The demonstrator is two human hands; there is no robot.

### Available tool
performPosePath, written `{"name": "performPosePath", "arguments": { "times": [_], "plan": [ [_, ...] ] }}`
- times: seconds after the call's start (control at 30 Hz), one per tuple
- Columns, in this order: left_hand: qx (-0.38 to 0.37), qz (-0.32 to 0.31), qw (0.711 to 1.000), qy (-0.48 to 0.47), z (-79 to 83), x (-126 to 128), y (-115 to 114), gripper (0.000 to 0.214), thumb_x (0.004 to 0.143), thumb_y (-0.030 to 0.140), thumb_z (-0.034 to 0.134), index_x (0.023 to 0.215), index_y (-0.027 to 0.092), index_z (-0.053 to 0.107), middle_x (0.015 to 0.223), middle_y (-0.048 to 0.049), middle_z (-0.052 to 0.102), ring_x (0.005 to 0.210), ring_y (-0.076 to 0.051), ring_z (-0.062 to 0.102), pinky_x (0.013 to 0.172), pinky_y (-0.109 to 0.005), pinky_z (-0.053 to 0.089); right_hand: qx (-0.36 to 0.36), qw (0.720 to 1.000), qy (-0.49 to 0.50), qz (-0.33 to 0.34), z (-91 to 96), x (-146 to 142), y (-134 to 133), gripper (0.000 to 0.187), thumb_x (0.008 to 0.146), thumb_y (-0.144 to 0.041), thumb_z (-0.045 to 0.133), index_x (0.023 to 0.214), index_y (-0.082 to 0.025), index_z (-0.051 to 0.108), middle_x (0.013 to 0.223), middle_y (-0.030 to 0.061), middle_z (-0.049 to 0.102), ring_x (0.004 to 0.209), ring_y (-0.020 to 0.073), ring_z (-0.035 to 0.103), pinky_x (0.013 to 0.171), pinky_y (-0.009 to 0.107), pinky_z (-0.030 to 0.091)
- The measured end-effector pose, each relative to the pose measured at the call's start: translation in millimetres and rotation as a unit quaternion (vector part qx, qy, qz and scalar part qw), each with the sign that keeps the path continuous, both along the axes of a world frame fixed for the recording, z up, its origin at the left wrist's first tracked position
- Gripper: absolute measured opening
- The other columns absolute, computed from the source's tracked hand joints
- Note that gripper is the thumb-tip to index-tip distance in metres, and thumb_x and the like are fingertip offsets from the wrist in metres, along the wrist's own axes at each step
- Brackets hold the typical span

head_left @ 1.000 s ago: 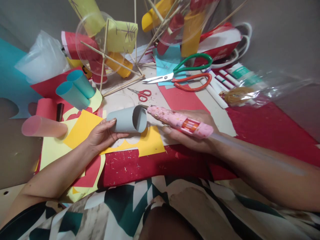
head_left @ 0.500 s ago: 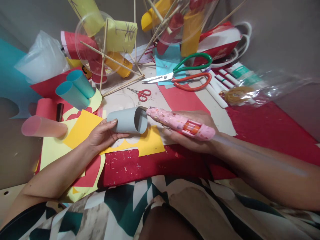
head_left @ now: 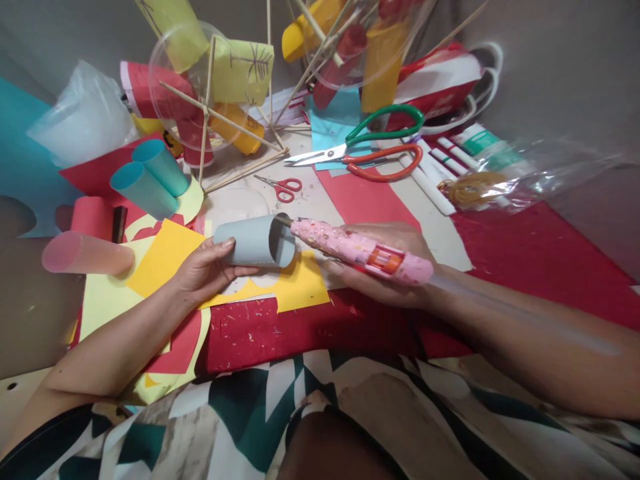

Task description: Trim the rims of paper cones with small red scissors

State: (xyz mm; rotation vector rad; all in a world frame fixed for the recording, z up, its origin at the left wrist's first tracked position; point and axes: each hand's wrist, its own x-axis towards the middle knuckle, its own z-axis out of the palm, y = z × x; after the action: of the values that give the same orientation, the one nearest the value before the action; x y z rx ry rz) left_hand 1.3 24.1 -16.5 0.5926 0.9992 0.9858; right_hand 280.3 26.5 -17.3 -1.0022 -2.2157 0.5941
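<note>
My left hand [head_left: 203, 270] is wrapped round a grey paper tube [head_left: 250, 241] lying on its side, open end facing right. My right hand [head_left: 385, 267] grips a pink glue gun [head_left: 360, 251] speckled with paper bits. The gun's nozzle touches the rim at the tube's open end. Under both hands lie yellow paper [head_left: 295, 283] and a red sheet [head_left: 310, 327].
Big green and orange scissors [head_left: 370, 143] and small red scissors [head_left: 283, 187] lie beyond. Blue paper tubes [head_left: 150, 177], a pink tube [head_left: 85, 253], stick-and-paper models [head_left: 210, 80], white glue sticks [head_left: 435, 177] and a bag of rubber bands [head_left: 475, 190] crowd the table.
The glue gun moved a little left, bringing its nozzle from just off the tube's open end onto its rim. The left hand and tube barely moved.
</note>
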Motion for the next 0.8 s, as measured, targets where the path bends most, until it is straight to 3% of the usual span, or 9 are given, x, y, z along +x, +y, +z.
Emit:
{"name": "performPosePath", "arguments": {
  "times": [0.1,0.2,0.47,0.63,0.8],
  "plan": [
    [0.006,-0.003,1.0,0.004,0.1,0.1,0.1,0.047,0.07,0.02,0.076,0.116,0.017,0.064,0.089,-0.0064,0.074,0.088,-0.027,0.073,0.073,-0.043,0.065,-0.011,1.0,0.007,0.007,-0.1,-0.3,0.8,0.025,0.091,-0.034,0.058,0.11,-0.021,0.069,0.106,0.0082,0.075,0.105,0.0246,0.07,0.086,0.032,0.059],
    [0.008,-0.004,1.0,-0.001,-0.9,-0.8,0.4,0.051,0.071,0.02,0.076,0.12,0.018,0.062,0.09,-0.0067,0.074,0.087,-0.027,0.072,0.072,-0.041,0.065,-0.019,1.0,0.014,0.014,-0.6,-0.6,2.1,0.026,0.093,-0.032,0.056,0.113,-0.022,0.068,0.105,0.0082,0.075,0.103,0.0246,0.071,0.089,0.034,0.059],
    [-0.004,0.0,1.0,-0.02,-0.3,-1.2,1.0,0.027,0.069,0.019,0.077,0.094,0.013,0.067,0.087,-0.0072,0.073,0.083,-0.024,0.073,0.068,-0.035,0.066,0.011,0.998,0.055,-0.003,-8.8,-1.7,5.5,0.025,0.094,-0.036,0.054,0.107,-0.022,0.071,0.103,0.0085,0.075,0.107,0.0256,0.069,0.09,0.034,0.059],
    [-0.01,0.009,1.0,-0.023,0.6,-1.2,1.1,0.027,0.068,0.018,0.078,0.092,0.014,0.066,0.089,-0.0063,0.073,0.084,-0.024,0.072,0.07,-0.038,0.067,-0.017,0.999,0.043,-0.019,-8.2,-1.4,5.6,0.026,0.092,-0.037,0.057,0.11,-0.023,0.07,0.104,0.0078,0.075,0.106,0.0257,0.069,0.09,0.035,0.059],
    [-0.014,0.013,1.0,-0.024,-0.8,-3.0,1.2,0.026,0.069,0.019,0.076,0.093,0.013,0.066,0.09,-0.0078,0.072,0.085,-0.025,0.072,0.07,-0.038,0.067,0.011,0.998,0.059,0.004,-8.2,-1.3,6.6,0.028,0.093,-0.032,0.055,0.113,-0.022,0.071,0.113,0.0068,0.074,0.114,0.0244,0.067,0.094,0.033,0.058]
  ]
}}
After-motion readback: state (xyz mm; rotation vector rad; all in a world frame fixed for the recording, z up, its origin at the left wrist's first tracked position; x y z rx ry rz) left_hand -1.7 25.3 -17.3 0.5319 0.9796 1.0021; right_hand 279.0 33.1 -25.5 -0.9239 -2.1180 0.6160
